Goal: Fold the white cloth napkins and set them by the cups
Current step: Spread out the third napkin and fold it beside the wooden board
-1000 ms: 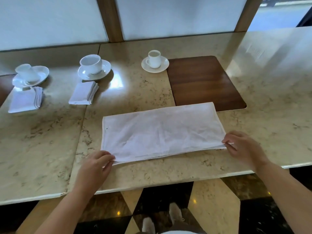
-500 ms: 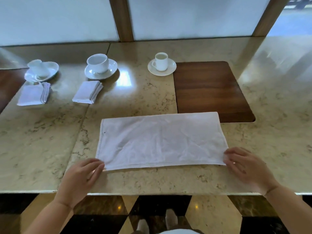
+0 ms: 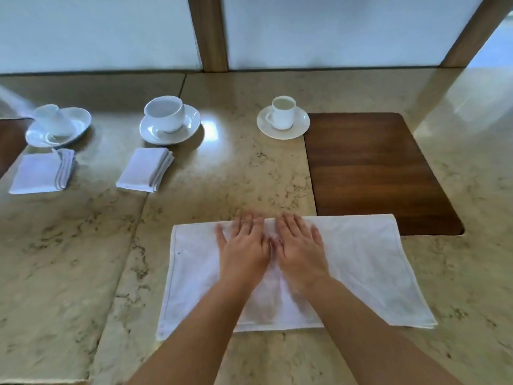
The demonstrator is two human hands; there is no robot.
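A white cloth napkin, folded once into a wide rectangle, lies flat on the marble table near me. My left hand and my right hand lie side by side on its middle, fingers straight, pressing near its far edge. Farther back stand three white cups on saucers: a left cup, a middle cup and a right cup. A small folded napkin lies in front of the left cup, another folded napkin in front of the middle cup.
A dark wooden inset panel sits in the marble table right of the right cup; the big napkin's far right corner overlaps it. A frosted window with wooden posts backs the table. The table's near edge runs under my forearms.
Both hands left the napkin's near corners and came together on its middle, flat and pressing. The view has tilted down and closer to the table.
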